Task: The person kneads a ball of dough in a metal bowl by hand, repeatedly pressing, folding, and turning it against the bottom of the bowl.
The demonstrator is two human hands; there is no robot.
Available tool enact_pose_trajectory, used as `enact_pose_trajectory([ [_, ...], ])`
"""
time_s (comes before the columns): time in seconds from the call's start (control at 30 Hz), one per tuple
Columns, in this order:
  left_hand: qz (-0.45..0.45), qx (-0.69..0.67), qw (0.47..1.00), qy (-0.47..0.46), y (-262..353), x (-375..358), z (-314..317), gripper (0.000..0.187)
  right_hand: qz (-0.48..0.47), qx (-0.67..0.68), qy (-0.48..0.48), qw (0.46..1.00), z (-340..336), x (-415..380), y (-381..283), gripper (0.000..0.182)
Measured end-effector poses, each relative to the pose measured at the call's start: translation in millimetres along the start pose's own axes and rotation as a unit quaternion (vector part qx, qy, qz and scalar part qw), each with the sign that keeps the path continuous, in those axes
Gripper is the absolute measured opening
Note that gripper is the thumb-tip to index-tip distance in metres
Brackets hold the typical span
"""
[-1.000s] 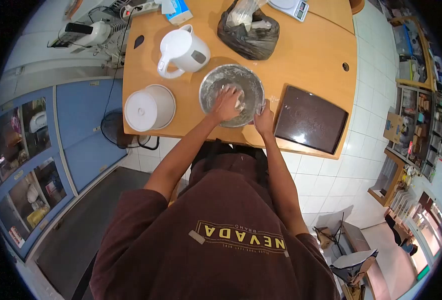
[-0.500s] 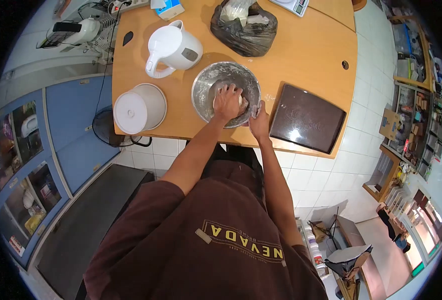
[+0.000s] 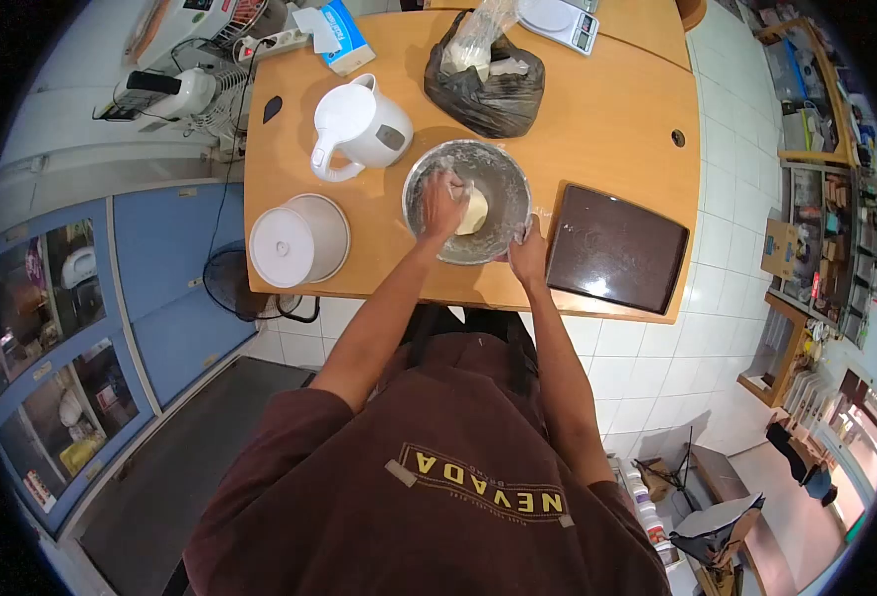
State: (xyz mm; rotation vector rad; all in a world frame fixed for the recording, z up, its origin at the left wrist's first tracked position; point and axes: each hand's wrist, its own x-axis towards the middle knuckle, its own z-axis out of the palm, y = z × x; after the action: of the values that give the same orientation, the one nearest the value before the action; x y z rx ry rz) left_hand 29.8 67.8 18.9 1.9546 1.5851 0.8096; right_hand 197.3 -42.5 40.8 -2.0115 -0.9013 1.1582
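A metal bowl [image 3: 510, 189] dusted with flour stands near the table's front edge, and a pale lump of dough [image 3: 472, 213] lies in it. My left hand [image 3: 442, 205] is inside the bowl at the dough's left side, its fingers bent; whether they grip any dough cannot be made out. With my right hand [image 3: 529, 248] I hold the bowl's rim at its lower right, fingers closed on it.
On the wooden table [image 3: 597, 119] are a white kettle [image 3: 364, 124], a white lidded tub [image 3: 299, 240], a dark tray [image 3: 617, 250], a black plastic bag [image 3: 488, 99], a scale [image 3: 558, 22] and a blue-white box [image 3: 344, 40].
My left hand has shifted from on top of the dough to its left side, so more of the dough shows. My right hand stays at the rim. The whole view has shifted slightly.
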Motion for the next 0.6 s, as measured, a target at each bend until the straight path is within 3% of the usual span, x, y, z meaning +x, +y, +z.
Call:
enact_pose_trajectory([
  [0.1, 0.096, -0.036, 0.984, -0.148, 2.3, 6.1, -24.0, 0.039, 0.037, 0.051, -0.010, 0.998, -7.3, -13.0, -31.1, 0.047],
  [0.13, 0.080, -0.060, 0.976, -0.191, -3.2, 4.3, -25.0, 0.044, 0.060, 0.081, -0.020, 0.995, -10.7, -18.1, -44.4, 0.048],
  [0.2, 0.047, -0.106, 0.955, -0.275, -4.8, 4.3, -31.4, 0.055, 0.026, 0.008, -0.007, 1.000, -7.3, -12.6, -33.8, 0.048],
  [0.33, 0.132, 0.024, 0.946, -0.294, 8.8, 11.8, -41.9, 0.044, -0.021, -0.087, 0.024, 0.996, -7.0, -12.5, -31.7, 0.051],
  [0.4, 0.136, 0.097, 0.929, -0.329, 10.1, 9.5, -40.4, 0.038, 0.004, -0.045, -0.001, 0.999, -12.4, -16.0, -46.0, 0.050],
  [0.5, 0.091, 0.133, 0.942, -0.293, 22.2, -3.4, -28.0, 0.037, -0.010, -0.043, -0.005, 0.999, -11.7, -14.0, -42.0, 0.048],
  [0.6, 0.119, 0.150, 0.965, -0.177, 23.9, -22.0, -17.7, 0.041, -0.021, -0.027, -0.003, 0.999, -2.3, -5.3, -21.9, 0.046],
])
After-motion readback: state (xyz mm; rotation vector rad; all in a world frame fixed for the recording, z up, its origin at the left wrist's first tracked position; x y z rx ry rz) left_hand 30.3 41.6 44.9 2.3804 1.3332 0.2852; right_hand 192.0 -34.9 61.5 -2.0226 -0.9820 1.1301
